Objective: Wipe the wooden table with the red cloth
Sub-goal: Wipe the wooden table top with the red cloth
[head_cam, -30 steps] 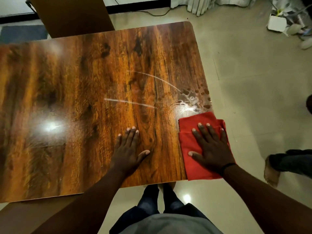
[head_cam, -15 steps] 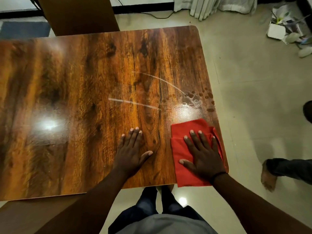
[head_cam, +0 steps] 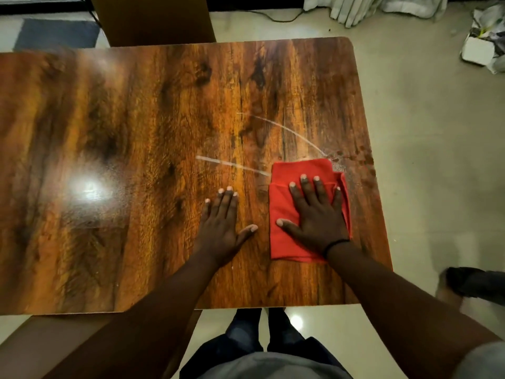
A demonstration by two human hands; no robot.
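Observation:
The glossy wooden table (head_cam: 136, 138) fills most of the view. A folded red cloth (head_cam: 284, 236) lies flat on its right part. My right hand (head_cam: 314, 214) presses on the cloth with fingers spread. My left hand (head_cam: 221, 225) rests palm down on the bare wood just left of the cloth, holding nothing. Two pale wet streaks (head_cam: 232, 163) curve across the wood beyond the hands, and dark droplets (head_cam: 360, 157) dot the surface near the right edge, next to the cloth's far corner.
A brown chair back (head_cam: 155, 20) stands at the table's far side. Curtains (head_cam: 363, 6) and scattered papers (head_cam: 483, 42) lie on the tiled floor at the back right. Another person's foot (head_cam: 475, 285) is on the floor to the right. My legs show below the near edge.
My right hand has pushed the red cloth away from the near edge, forward and leftward, over the wet patch. My left hand has stayed planted on the wood.

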